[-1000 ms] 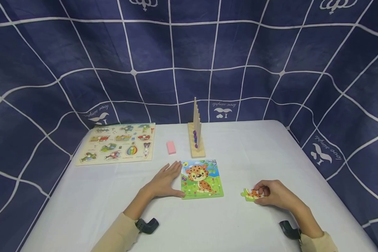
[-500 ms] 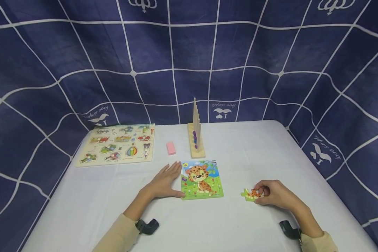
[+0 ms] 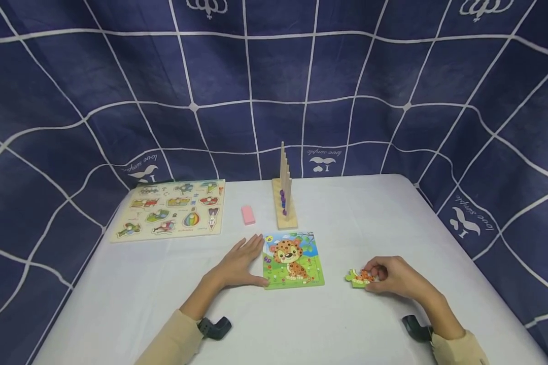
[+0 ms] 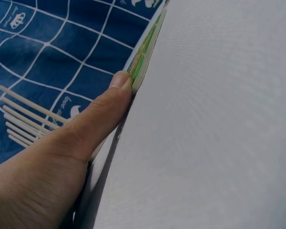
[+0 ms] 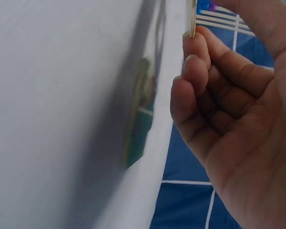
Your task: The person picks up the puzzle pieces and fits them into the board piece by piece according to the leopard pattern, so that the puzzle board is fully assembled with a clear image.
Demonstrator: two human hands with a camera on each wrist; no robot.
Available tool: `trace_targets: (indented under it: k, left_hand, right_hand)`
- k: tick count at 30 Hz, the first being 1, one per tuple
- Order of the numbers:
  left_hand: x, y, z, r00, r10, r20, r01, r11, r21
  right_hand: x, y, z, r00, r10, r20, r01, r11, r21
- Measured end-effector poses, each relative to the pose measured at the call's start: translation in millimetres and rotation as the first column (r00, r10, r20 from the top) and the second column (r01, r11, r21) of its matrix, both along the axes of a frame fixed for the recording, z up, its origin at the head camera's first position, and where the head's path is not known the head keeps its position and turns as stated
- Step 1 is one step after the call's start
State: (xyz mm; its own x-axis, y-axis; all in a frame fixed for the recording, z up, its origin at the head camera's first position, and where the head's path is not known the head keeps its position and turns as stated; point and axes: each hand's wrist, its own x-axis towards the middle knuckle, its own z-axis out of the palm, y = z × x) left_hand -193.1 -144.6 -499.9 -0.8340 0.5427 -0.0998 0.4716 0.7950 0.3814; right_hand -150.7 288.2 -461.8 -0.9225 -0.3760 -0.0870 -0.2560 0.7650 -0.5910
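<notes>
A square leopard-cub jigsaw puzzle (image 3: 292,261) lies at the middle of the table in the head view. My left hand (image 3: 239,263) spans its left side with extended fingers. The thumb tip touches the lower left corner, also seen in the left wrist view. To the puzzle's right, my right hand (image 3: 397,276) pinches a green-and-orange jigsaw piece (image 3: 358,279) between thumb and fingertips. The right wrist view shows a thin edge of the held piece (image 5: 193,20). A blurred green shape (image 5: 139,124), like another piece, appears by the table surface below the fingers.
A wooden peg rack (image 3: 286,218) with purple and blue beads stands behind the puzzle. Left of it lies a pink block (image 3: 248,214). At the far left is a vehicle peg-puzzle board (image 3: 169,209). A dark blue curtain (image 3: 274,76) surrounds the white tabletop (image 3: 301,324).
My right hand has shifted slightly left and away from the near edge, carrying the jigsaw piece. The left hand and the leopard puzzle stay in place.
</notes>
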Motion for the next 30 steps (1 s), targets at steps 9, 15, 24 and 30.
trace_targets:
  k: [9, 15, 24, 30]
  left_hand:
    - [-0.9, -0.7, -0.4, 1.000, 0.004, -0.021, -0.004, 1.000, -0.001]
    - [-0.5, -0.6, -2.8, 1.000, 0.000, -0.020, 0.000, 1.000, 0.007]
    - [-0.6, -0.6, -2.9, 1.000, -0.020, -0.021, 0.020, 1.000, 0.007]
    - [0.3, -1.3, -2.4, 1.000, -0.010, -0.027, 0.010, 1.000, -0.010]
  right_hand:
    - [-4.8, -19.3, 11.1, 0.999, -0.011, -0.042, 0.011, 1.000, -0.001]
    - [-5.5, -36.0, 7.9, 0.998, -0.013, -0.055, 0.012, 1.000, -0.018]
    - [-16.5, -68.9, 5.9, 0.995, 0.053, -0.079, -0.055, 0.998, -0.025]
    - [-22.8, -97.0, 8.6, 0.991, 0.091, -0.095, -0.091, 0.996, 0.010]
